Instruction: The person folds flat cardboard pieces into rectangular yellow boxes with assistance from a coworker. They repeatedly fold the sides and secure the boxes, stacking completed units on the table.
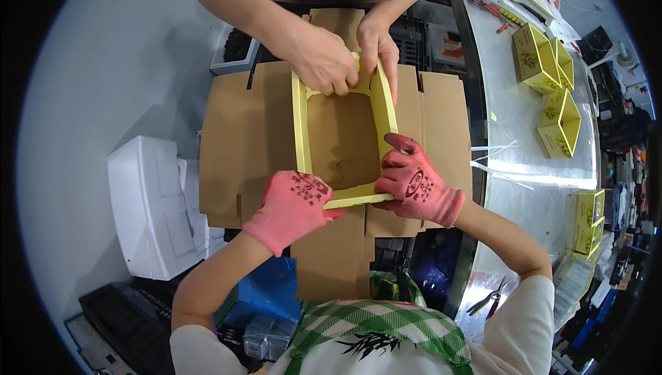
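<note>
A yellow cardboard box frame, open through the middle, rests on a flat brown carton sheet. My left hand, in a pink glove, is closed on the frame's near left corner. At the near right corner my right hand, gloved the same way, grips the wall, with its thumb and fingers over the edge. Across from me, a co-worker's left hand holds the far right corner. The co-worker's right hand reaches into the far end with curled fingers; what those fingertips touch is partly hidden.
On the metal table at right stand several yellow open boxes, pliers and white strips. To the left is a white plastic housing by the wall. A blue sheet and a clear container lie below the cardboard.
</note>
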`<state>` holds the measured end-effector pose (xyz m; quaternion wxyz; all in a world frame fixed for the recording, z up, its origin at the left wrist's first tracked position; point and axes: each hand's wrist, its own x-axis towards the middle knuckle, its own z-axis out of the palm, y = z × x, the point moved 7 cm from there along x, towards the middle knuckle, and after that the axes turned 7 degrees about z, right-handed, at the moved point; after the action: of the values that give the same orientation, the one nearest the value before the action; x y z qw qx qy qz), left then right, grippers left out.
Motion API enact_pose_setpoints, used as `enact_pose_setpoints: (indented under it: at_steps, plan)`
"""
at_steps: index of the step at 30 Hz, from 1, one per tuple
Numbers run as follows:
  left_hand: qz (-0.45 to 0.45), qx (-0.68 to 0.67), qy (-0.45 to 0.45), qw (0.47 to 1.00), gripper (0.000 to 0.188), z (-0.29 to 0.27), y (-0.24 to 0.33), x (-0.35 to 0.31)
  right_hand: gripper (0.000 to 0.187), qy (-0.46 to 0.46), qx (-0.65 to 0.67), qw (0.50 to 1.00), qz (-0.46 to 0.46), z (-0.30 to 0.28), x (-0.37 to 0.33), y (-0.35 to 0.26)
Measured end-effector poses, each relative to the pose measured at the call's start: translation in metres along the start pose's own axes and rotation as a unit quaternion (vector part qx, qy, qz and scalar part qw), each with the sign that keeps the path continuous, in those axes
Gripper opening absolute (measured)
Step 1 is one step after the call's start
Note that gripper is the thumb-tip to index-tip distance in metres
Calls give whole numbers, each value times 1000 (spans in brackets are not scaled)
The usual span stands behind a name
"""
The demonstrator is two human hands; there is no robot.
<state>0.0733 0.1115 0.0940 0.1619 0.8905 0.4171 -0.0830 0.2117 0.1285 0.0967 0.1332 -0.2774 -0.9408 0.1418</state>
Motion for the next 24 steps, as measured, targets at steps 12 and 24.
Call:
enact_pose_setpoints:
  at_steps: [12, 24]
  plan:
    - [82, -441, -306, 840, 77, 48, 23, 62, 57, 261, 187, 940, 114, 11, -25, 11]
    - [142, -430, -412, 790, 93, 63, -1, 77, 72, 208, 385, 872, 220, 101, -29, 28]
